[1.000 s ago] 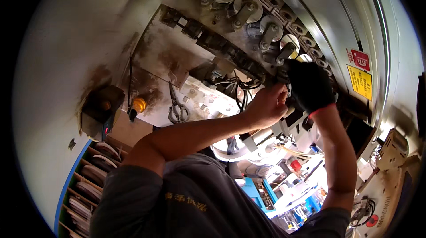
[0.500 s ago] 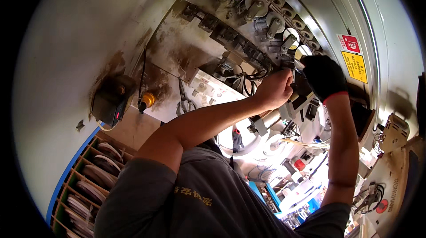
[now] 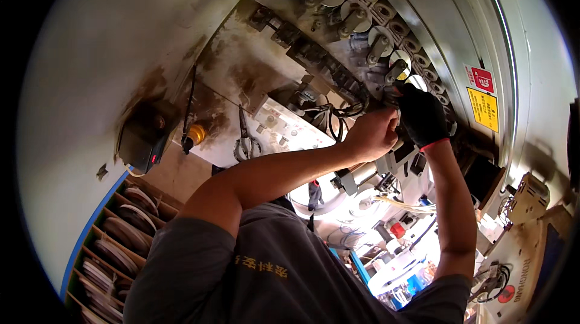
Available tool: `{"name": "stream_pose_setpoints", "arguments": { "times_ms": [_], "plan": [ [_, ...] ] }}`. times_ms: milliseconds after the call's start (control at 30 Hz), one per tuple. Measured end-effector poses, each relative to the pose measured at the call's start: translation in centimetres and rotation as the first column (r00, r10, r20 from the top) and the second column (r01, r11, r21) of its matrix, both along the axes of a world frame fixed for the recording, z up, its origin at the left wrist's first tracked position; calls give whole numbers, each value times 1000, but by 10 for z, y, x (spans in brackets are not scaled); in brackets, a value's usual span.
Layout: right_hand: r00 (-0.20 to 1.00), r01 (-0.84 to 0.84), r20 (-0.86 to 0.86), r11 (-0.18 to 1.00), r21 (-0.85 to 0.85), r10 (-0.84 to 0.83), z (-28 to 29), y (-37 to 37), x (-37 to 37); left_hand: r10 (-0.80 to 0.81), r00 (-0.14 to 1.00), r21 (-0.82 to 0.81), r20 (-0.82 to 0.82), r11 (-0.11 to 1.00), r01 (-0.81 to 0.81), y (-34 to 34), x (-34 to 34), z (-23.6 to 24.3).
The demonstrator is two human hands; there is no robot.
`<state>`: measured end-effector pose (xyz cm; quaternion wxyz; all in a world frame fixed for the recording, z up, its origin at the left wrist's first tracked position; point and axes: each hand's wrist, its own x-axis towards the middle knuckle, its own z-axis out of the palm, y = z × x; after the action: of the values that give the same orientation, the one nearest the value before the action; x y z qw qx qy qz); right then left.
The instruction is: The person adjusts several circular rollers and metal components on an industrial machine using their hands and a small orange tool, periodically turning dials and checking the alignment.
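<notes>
My bare left hand [image 3: 371, 135] is closed into a fist inside the machine, beside dark brackets and a bundle of black cables [image 3: 334, 116]. Whatever its fingers hold is hidden. Close to it on the right is my right hand [image 3: 421, 113], in a black glove with a red cuff. Its fingers bend in toward the left hand, below a round metal roller with an arm [image 3: 397, 71]. What they grip is lost in the dark. A row of similar rollers [image 3: 354, 17] runs up and to the left from there.
Scissors [image 3: 246, 144] lie on the stained machine plate, near a yellow-capped part [image 3: 196, 135] and a black box [image 3: 149, 135]. At lower left, a divided rack [image 3: 96, 251] holds rolls of strip. A metal cover [image 3: 435, 16] borders the right side, and a brightly lit workshop shows below.
My gloved right hand has moved left and slightly down, closer to my left hand. The left hand stays closed in about the same place. The whole view has shifted a little.
</notes>
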<state>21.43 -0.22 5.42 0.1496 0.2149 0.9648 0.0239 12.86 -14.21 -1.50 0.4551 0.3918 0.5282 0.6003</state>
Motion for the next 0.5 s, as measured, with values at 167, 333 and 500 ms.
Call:
{"name": "stream_pose_setpoints", "arguments": {
  "times_ms": [167, 333, 500],
  "plan": [
    [997, 30, 69, 1000, -4, -29, 1, -10, 3, -22, 999, -39, 26, 999, 23, -3, -1, 5],
    [994, 102, 40, 994, -26, -101, 5, -15, 16, -27, 997, -17, -67, 1000, 26, 0, 1, -1],
    [999, -37, -23, 999, 10, 37, -2, -12, 14, -39, 999, -64, 34, 997, 41, 0, 0, -3]
  ]
}}
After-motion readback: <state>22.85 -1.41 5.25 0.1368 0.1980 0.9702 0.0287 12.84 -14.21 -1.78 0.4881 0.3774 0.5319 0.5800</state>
